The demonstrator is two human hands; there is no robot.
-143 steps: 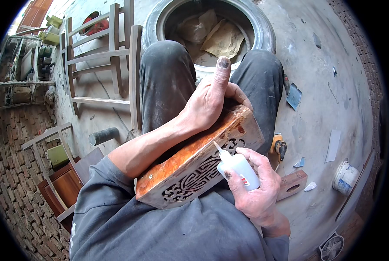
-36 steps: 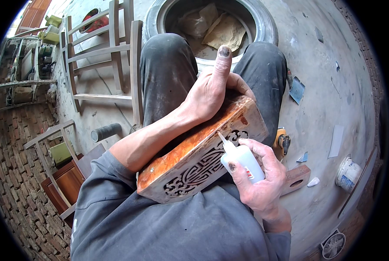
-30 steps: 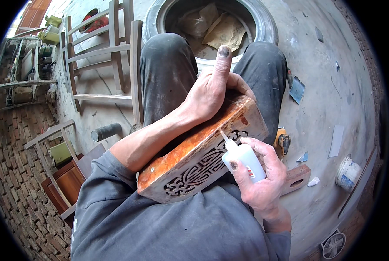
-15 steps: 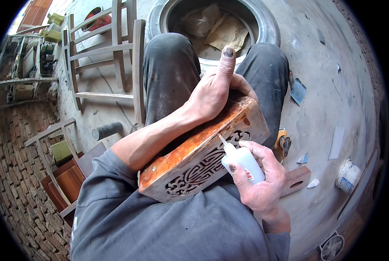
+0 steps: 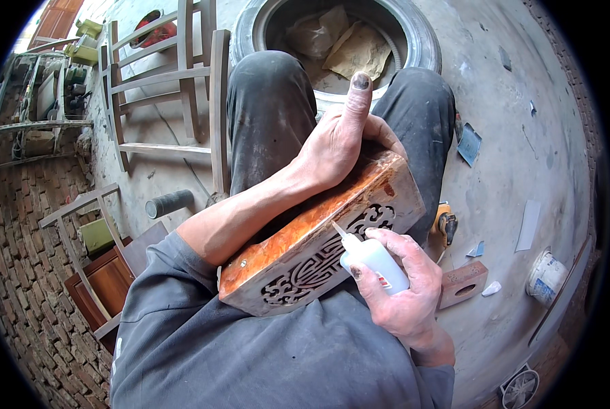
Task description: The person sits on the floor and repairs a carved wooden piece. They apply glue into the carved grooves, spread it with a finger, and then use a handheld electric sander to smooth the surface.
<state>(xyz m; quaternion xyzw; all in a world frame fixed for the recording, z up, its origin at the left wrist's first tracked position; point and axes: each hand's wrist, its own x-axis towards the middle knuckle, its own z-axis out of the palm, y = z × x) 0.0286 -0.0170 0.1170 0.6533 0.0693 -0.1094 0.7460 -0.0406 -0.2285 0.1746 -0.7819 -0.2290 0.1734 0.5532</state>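
Note:
Across my lap lies a wooden box (image 5: 278,252), tilted, its upper face orange-brown and its near side pale with dark scroll-like fretwork cut into it. My left hand (image 5: 336,146) grips the box's far edge, thumb sticking up and the other fingers curled over, partly hidden. In my right hand (image 5: 410,290) is a white squeeze bottle (image 5: 376,262) with a thin pointed nozzle. The nozzle tip is at the edge between the orange face and the fretwork side; whether it touches cannot be made out.
Beyond my knees stands a tyre (image 5: 421,41) with crumpled paper (image 5: 359,51) inside. Wooden chair frames (image 5: 220,109) are at the left. On the right floor are a yellow-black tool (image 5: 447,225), a reddish block with an oval hole (image 5: 465,285), scraps and a white bucket (image 5: 547,278).
The squeeze bottle in my right hand has moved a little to the left and down along the box edge. My left hand keeps its hold on the box.

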